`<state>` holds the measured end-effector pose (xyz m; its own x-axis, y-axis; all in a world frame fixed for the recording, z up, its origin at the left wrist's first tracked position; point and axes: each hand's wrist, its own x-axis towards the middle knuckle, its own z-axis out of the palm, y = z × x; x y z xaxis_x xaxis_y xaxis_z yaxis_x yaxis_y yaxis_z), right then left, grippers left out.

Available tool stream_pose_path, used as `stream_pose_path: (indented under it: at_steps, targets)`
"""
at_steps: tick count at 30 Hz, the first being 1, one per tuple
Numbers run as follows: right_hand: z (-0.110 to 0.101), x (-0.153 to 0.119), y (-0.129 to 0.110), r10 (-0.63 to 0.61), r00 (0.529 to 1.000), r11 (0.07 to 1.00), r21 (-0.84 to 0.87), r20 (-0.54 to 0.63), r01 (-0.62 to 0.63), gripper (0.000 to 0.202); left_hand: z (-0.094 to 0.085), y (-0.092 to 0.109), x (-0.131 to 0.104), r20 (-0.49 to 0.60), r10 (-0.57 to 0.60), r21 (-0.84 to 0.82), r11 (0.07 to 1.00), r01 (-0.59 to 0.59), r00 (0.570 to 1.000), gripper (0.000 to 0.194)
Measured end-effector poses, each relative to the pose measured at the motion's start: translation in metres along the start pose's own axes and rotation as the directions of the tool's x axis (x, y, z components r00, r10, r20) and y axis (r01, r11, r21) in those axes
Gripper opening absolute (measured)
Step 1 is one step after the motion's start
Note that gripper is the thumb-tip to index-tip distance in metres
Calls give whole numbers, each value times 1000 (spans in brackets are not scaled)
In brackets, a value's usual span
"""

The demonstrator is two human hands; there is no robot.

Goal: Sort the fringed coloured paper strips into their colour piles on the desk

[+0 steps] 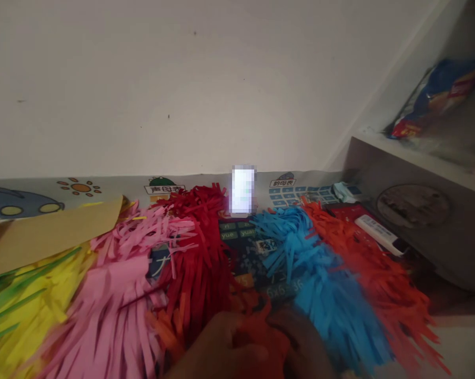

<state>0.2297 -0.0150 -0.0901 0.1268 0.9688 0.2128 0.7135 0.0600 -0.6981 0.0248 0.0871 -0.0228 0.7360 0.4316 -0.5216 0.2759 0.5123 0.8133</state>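
Low in the middle of the head view, my left hand [217, 345] has its fingers closed on an orange paper strip piece [263, 337]. My right hand [304, 342] is at the right side of the same piece, dim and blurred, its fingers curled against it. Around them lie fringed paper bundles: dark red [200, 263] and pink [119, 295] to the left, blue [324, 295] and orange-red [379, 273] to the right. Some orange strips [178, 316] rest beside my left hand.
A lit, pixelated phone-like screen [243, 190] stands against the wall. Yellow and green fringes [43, 300] lie under a tan sheet [56, 231] at the left. At right are a white box [379, 234] and a shelf [430, 158] with a blue packet [438, 97].
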Motion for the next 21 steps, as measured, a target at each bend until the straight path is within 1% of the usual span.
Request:
stream_pose_path:
  at_steps: [3, 4, 9, 12, 16, 18, 21]
  targets:
    - [0, 0, 1, -13, 1000, 1000, 12, -16, 14, 17, 0, -1, 1, -47, -3, 25, 1000, 4, 999, 40]
    - [0, 0, 1, -8, 1000, 1000, 22, -11, 8, 17, 0, -2, 1, -47, 0, 29, 1000, 1, 999, 39]
    - [2, 0, 3, 28, 998, 999, 41, 48, -30, 17, 1, 0, 3, 33, 51, 9, 999, -51, 998, 33]
    - [2, 0, 2, 53, 998, 998, 42, 35, -54, 16, 1, 5, 3, 41, 48, 24, 999, -49, 998, 32]
    - [0, -1, -1, 83, 995, 993, 76, 50, -87, 19, 2, 12, 4, 38, 109, 92, 989, -112, 993, 26]
    - [-1, -1, -2, 95, 994, 991, 87, 61, -100, 21, 2, 15, 4, 52, 132, 117, 983, -138, 990, 32]
    - [-2, -1, -3, 100, 993, 990, 97, 56, -106, 22, 1, 18, 6, 39, 136, 144, 980, -140, 990, 50]
